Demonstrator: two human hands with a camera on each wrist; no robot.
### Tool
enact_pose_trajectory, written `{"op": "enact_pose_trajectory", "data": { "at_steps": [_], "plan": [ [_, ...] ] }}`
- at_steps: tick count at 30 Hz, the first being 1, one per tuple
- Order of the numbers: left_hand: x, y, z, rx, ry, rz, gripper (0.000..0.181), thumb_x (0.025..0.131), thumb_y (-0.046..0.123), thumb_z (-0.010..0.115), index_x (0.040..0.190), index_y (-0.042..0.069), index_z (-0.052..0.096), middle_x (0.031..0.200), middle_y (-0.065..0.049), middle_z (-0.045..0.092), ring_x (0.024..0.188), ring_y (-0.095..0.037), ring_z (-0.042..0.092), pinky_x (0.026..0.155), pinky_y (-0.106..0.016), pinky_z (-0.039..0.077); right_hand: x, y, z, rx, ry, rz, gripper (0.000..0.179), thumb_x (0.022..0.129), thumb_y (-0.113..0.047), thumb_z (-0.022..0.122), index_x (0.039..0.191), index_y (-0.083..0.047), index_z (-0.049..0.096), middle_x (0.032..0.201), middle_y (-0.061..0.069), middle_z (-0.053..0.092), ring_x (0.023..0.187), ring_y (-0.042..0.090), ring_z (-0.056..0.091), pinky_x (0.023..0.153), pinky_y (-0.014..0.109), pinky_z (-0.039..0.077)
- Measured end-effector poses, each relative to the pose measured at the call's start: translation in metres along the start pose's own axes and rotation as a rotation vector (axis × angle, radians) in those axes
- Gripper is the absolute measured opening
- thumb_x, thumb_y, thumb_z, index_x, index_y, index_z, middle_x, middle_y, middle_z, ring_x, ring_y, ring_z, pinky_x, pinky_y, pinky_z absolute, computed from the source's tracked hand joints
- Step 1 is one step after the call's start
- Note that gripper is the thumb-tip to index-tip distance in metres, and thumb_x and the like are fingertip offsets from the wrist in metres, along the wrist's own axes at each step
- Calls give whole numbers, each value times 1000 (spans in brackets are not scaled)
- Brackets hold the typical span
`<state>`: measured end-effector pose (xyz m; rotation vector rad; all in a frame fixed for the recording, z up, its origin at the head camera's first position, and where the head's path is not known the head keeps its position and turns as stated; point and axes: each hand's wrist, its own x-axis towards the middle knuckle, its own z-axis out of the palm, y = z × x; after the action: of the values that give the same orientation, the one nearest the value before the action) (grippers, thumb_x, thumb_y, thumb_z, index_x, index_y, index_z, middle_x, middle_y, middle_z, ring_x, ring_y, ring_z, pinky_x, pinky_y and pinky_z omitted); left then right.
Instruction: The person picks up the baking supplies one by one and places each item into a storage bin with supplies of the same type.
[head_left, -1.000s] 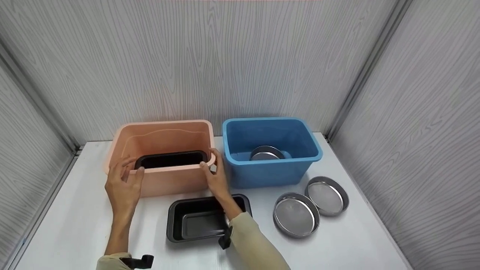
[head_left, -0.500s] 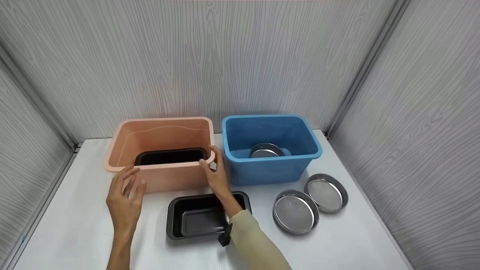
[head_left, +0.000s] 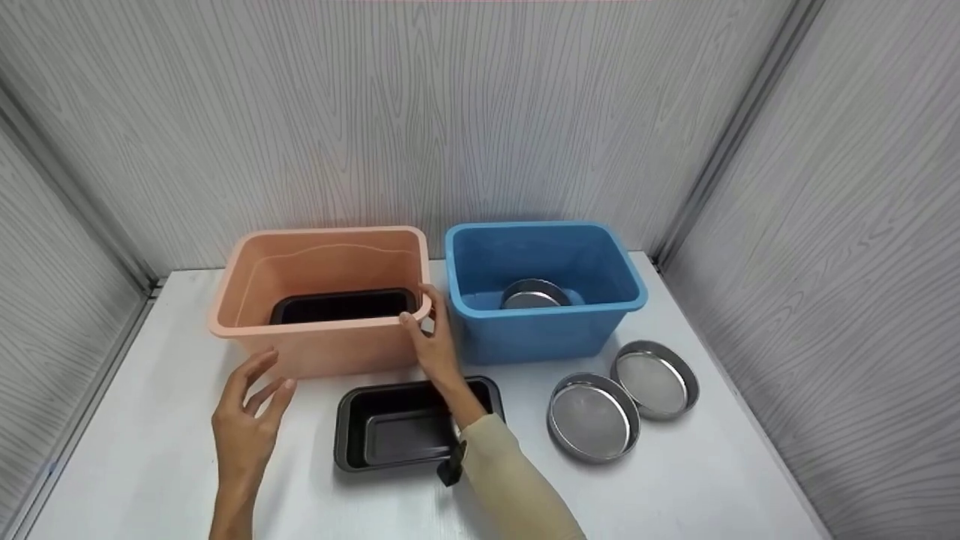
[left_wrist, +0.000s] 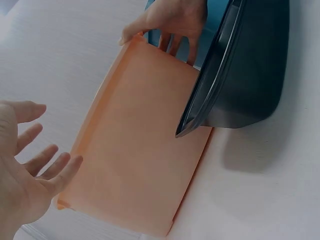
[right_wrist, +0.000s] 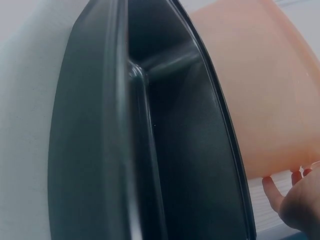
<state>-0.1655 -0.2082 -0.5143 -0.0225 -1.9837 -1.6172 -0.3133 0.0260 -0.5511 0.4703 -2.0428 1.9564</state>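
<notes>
My right hand [head_left: 437,354] grips the front right rim corner of a peach plastic bin [head_left: 322,351], thumb at the rim and fingers along the side wall. A black loaf pan [head_left: 345,306] lies inside this bin. My left hand [head_left: 244,424] is held just in front of the bin's left end, fingers spread and loosely bent, holding nothing. On the table below the right forearm sits a second black loaf pan [head_left: 401,436], partly covered by that arm; it fills much of the right wrist view, with the bin wall [right_wrist: 265,100] behind it.
Right of the peach bin stands a blue bin [head_left: 540,337] holding a round metal pan [head_left: 534,297]. Two more round pans [head_left: 594,420] lie side by side at the right of the white table. Panel walls [head_left: 480,112] enclose the back and both sides.
My left hand has let go of the peach bin's front left rim and drawn back toward me. The right hand stays on the right corner; the view has tilted slightly.
</notes>
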Motion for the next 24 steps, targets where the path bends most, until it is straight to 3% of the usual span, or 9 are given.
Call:
{"op": "enact_pose_trajectory", "data": {
  "at_steps": [10,13,17,20,24],
  "plan": [
    [-10,-7,-1,52,-60,-12,58,90,-7,76,144,4,59,142,-5,60,127,-8,55,97,-17,52,-2,0,1,26,-15,25,60,104,-19,63,158,-12,38,163,6,37,138,30,44,101,45,49],
    [-18,-14,-4,93,-97,-55,62,89,-5,78,146,7,57,144,-2,57,127,-7,54,97,-14,51,-3,1,2,23,-13,27,60,104,-15,63,158,-12,38,163,9,37,137,32,45,99,43,50],
    [-28,-21,-9,149,-141,-133,65,91,3,80,150,13,54,147,0,54,127,-5,54,96,-12,50,-8,-19,1,37,-17,17,58,103,-11,62,157,-10,40,161,16,39,135,32,47,100,42,49],
    [-32,-24,-11,144,-161,-166,65,92,7,80,151,14,53,150,-1,52,127,-5,54,96,-11,50,-11,-37,-1,45,-16,7,57,103,-9,62,155,-5,40,159,20,40,132,33,47,99,41,48],
    [-36,-29,-10,130,-204,-207,66,94,14,80,153,16,50,154,-1,49,128,-6,53,97,-12,50,-10,-34,-1,38,-9,18,57,103,-9,62,155,-5,40,160,18,40,131,33,47,99,45,49]
  ]
}}
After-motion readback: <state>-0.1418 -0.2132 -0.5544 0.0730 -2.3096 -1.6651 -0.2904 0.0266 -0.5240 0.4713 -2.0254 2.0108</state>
